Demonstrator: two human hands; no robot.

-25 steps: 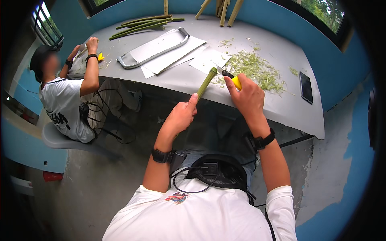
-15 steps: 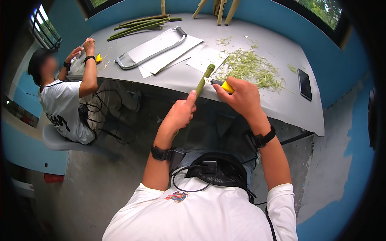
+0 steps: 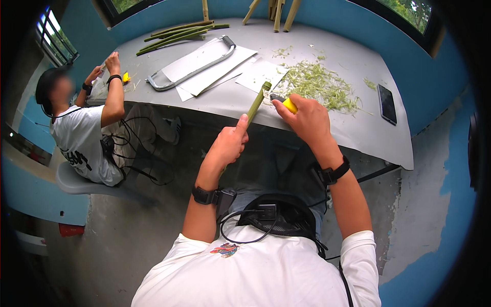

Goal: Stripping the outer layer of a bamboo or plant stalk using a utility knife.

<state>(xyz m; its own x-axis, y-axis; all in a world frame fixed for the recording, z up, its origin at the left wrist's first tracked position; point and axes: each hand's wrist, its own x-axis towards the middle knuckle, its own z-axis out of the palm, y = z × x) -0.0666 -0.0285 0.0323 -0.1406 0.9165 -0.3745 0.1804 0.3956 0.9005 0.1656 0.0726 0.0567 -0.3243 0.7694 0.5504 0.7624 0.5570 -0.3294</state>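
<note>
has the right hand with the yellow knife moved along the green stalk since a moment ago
Yes. The right hand with the yellow-handled knife has slid up the green stalk toward its tip, farther from the table edge.

Left hand (image 3: 227, 146) grips a green stalk (image 3: 257, 102) tilted up over the grey table (image 3: 358, 133) edge; right hand (image 3: 307, 120) holds a yellow-handled knife (image 3: 284, 102) against it near the top. Pile of green shavings (image 3: 319, 84) just beyond, black phone (image 3: 387, 104) to the right, hacksaw (image 3: 192, 64) on white paper sheets (image 3: 215, 71). Another person (image 3: 82, 133) sits at the table's left end with more stalks (image 3: 179, 33) near.
</note>
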